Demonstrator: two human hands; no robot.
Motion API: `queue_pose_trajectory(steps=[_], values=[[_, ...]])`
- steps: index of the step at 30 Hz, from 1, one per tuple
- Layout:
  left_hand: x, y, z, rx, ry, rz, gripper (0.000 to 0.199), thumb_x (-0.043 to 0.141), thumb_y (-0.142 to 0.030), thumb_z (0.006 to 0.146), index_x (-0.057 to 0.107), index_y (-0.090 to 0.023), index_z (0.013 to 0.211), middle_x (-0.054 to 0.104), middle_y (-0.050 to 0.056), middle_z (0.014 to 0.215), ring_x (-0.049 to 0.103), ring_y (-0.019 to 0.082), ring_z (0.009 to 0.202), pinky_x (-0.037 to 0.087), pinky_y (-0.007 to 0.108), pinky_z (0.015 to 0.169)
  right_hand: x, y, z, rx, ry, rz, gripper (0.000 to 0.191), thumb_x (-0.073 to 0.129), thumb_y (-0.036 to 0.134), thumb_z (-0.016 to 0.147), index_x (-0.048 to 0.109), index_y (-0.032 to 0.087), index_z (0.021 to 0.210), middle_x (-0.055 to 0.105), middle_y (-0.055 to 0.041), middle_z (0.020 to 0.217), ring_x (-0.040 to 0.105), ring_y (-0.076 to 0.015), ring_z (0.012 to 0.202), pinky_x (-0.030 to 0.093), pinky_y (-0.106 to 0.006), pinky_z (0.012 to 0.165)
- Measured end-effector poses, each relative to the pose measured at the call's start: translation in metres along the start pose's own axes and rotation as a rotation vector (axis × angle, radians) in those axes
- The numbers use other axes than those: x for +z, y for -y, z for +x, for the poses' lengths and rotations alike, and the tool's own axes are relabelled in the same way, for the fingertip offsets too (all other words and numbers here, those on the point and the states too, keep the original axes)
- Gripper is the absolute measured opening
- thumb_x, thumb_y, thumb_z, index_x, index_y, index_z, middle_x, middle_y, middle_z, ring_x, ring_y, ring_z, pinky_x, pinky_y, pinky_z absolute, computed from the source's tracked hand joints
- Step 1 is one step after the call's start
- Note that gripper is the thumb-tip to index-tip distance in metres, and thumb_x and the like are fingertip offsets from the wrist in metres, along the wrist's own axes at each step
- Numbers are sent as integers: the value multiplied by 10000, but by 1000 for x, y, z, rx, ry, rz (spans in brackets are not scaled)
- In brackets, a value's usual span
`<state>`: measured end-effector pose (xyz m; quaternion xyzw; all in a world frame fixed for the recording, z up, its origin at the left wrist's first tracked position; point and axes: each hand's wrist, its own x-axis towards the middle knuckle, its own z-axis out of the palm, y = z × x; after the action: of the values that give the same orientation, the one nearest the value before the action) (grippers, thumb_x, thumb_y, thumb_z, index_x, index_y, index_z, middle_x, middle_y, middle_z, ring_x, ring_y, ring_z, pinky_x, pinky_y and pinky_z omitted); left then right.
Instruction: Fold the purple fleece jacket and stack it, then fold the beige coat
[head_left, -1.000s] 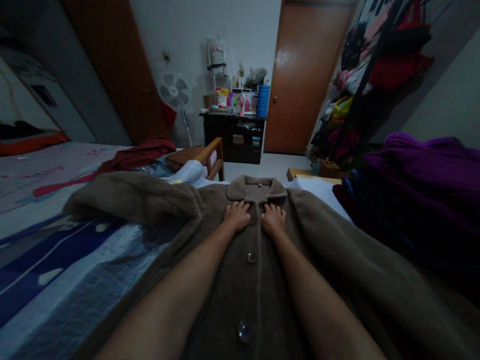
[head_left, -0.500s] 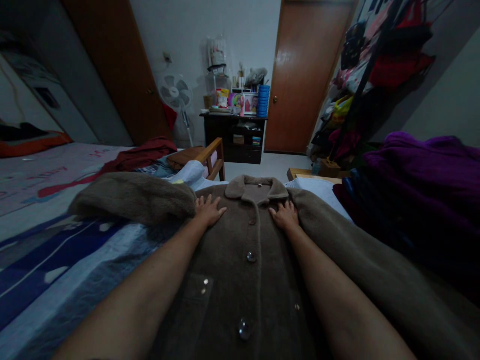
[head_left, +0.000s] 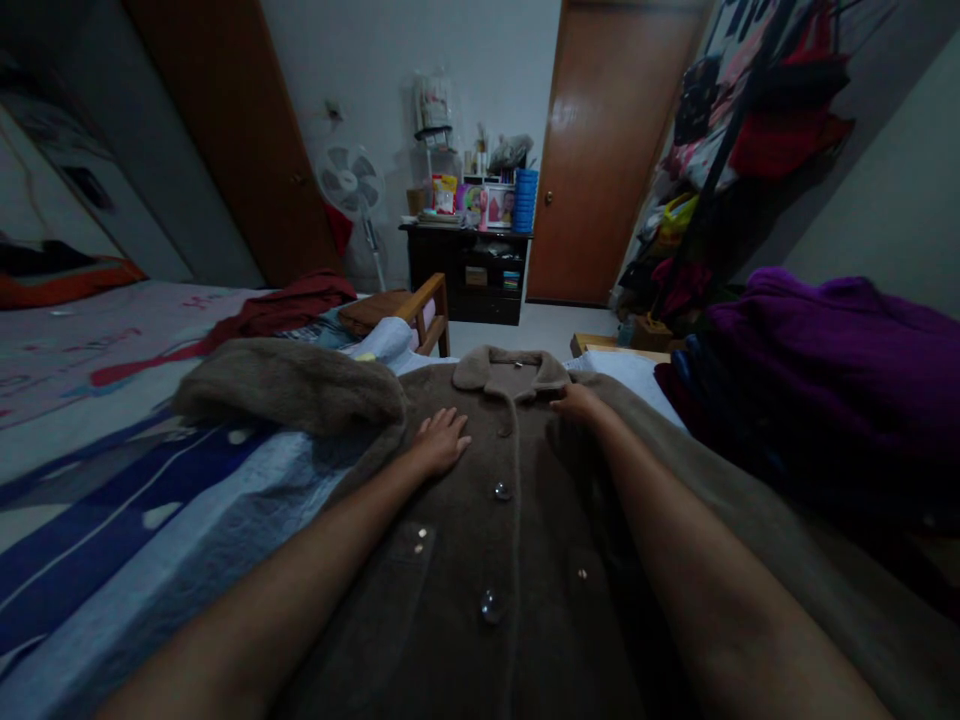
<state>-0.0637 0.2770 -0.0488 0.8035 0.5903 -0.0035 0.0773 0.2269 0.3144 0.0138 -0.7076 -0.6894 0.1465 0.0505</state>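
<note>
A brown fuzzy coat (head_left: 469,510) lies spread front up on the bed, with its collar at the far end and large shiny buttons down the front. My left hand (head_left: 442,442) rests flat on the coat's left chest, fingers stretched out and holding nothing. Beside the right tip of the collar is my right hand (head_left: 581,403), seen from the side over the coat's shoulder; its fingers point left and are too blurred to show a grip. The left sleeve (head_left: 292,385) bends outward across the bed, while the right sleeve (head_left: 720,480) runs down toward me, partly behind my forearm.
Purple folded cloth (head_left: 832,350) tops a dark pile of clothes at the right. A blue-and-white bedcover (head_left: 150,510) and a red garment (head_left: 277,310) lie left. Beyond the bed are a wooden chair (head_left: 431,310), a black cabinet (head_left: 427,275) and a white fan (head_left: 351,180).
My left hand has slid inward and slightly nearer on the coat. The right hand has lifted from its flat spread and turned toward the collar. The left sleeve has shifted right.
</note>
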Motion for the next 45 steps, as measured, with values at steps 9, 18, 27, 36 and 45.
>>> queue_pose_trajectory(steps=[9, 18, 27, 36, 45], values=[[1, -30, -101, 94, 104, -21, 666, 349, -603, 911, 348, -252, 1477, 255, 123, 1577, 202, 331, 1452, 213, 537, 1129, -18, 12, -99, -95, 92, -101, 379, 513, 171, 878, 610, 123, 1241, 620, -146, 1263, 573, -245, 1150, 410, -290, 964], [19, -36, -145, 141, -89, 60, 584, 363, -528, 934, 385, -271, 1458, 292, 93, 1567, 242, 285, 1441, 204, 473, 1142, 90, 46, -203, 53, -21, -101, 629, 363, 541, 944, 327, 220, 1483, 196, -123, 1592, 137, -300, 1459, 125, -532, 1134], [23, -47, -193, 111, -58, 52, 538, 389, -436, 936, 407, -252, 1442, 336, 71, 1550, 233, 296, 1443, 209, 504, 1145, 87, 28, -226, 168, -141, -105, 607, 387, 508, 936, 386, 177, 1444, 318, -147, 1535, 230, -322, 1418, 178, -484, 1112], [15, -36, -203, 106, -75, -38, 503, 410, -450, 933, 459, -253, 1393, 337, 66, 1548, 223, 270, 1449, 188, 495, 1162, 70, 11, -228, 99, -19, -54, 583, 485, 428, 914, 443, 121, 1408, 416, -165, 1475, 377, -269, 1360, 298, -361, 1081], [-8, 44, -201, -218, -122, 55, 584, 356, -480, 949, 365, -196, 1460, 272, 125, 1568, 247, 298, 1435, 246, 447, 1128, -53, -33, -255, -13, -93, -119, 561, 566, 389, 854, 523, 134, 1352, 505, -149, 1402, 445, -286, 1305, 335, -354, 1080]])
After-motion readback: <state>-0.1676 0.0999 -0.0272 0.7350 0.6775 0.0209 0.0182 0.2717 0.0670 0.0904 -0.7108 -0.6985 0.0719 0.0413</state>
